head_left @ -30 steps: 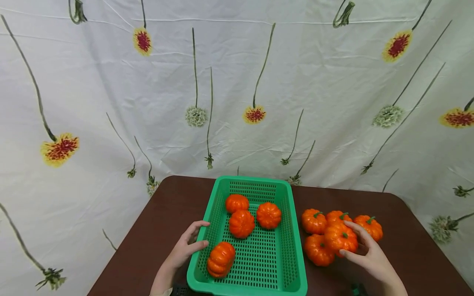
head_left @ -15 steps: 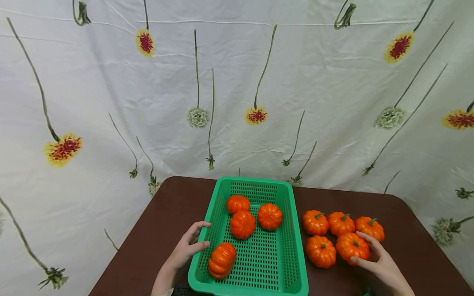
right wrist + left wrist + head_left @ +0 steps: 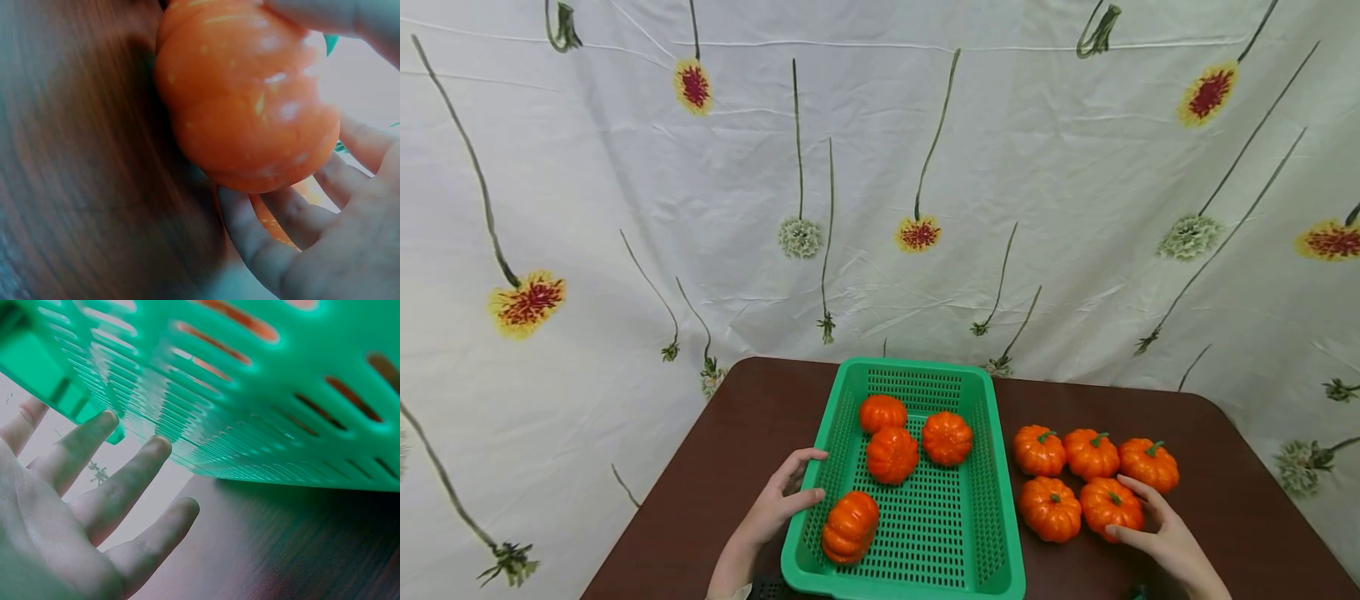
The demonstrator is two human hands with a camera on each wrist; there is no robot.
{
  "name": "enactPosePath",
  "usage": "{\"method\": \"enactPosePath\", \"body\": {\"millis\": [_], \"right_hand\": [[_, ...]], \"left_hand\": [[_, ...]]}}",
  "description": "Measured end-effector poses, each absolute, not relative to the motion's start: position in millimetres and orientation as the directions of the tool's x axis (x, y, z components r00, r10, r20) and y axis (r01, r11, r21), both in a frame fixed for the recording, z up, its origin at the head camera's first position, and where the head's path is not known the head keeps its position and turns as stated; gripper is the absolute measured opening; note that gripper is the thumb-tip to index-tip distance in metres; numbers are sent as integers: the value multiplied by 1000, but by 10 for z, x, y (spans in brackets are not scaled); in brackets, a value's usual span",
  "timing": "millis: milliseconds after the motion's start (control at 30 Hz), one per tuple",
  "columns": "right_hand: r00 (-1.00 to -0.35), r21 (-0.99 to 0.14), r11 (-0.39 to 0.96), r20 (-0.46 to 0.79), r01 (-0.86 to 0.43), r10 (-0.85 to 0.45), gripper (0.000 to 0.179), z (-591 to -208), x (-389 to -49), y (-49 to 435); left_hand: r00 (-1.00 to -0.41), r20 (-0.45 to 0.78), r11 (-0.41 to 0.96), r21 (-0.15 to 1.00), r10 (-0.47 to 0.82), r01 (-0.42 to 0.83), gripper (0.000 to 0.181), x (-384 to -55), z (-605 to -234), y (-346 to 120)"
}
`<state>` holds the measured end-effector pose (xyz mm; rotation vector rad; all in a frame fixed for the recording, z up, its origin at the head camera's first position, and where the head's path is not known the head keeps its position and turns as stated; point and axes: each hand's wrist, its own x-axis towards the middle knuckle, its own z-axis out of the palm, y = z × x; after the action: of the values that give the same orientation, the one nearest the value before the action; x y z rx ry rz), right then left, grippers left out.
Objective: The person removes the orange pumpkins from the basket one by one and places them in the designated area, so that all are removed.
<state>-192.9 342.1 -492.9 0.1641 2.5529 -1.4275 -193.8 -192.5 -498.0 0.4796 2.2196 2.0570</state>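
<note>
My right hand (image 3: 1167,537) holds a small orange pumpkin (image 3: 1111,508) at the front of a group on the table. In the right wrist view, thumb and fingers curve round this pumpkin (image 3: 244,100), which sits on or just over the wood. Beside it lies another pumpkin (image 3: 1049,510); behind are a left pumpkin (image 3: 1039,451), a middle one (image 3: 1091,455) and a right one (image 3: 1149,465). My left hand (image 3: 775,504) is at the left rim of a green plastic basket (image 3: 995,500). Its fingers (image 3: 128,484) are spread and fairly straight beside the slotted wall; firm contact is unclear.
Several pumpkins lie inside the basket, one near its front left (image 3: 850,527) and others toward the back (image 3: 891,455). The dark brown table (image 3: 700,500) has rounded far corners. A white flower-printed cloth (image 3: 865,167) hangs behind it.
The right hand has brought its pumpkin from over the others rightward and down to the front row, then slightly back left. The left hand and the basket have stayed in place.
</note>
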Motion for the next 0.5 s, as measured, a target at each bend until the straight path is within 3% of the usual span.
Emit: {"method": "enactPosePath", "body": {"millis": [333,500], "right_hand": [[-977,-830,527,-213,183,5,87,-4883,-1938,3429],[-992,-836,540,-122,101,-3,87,-4708,-1910,3372]], "left_hand": [[-947,160,54,982,279,182,44,-1942,-4984,-1921],[-945,159,44,983,286,179,44,-1942,-4988,-1926]]}}
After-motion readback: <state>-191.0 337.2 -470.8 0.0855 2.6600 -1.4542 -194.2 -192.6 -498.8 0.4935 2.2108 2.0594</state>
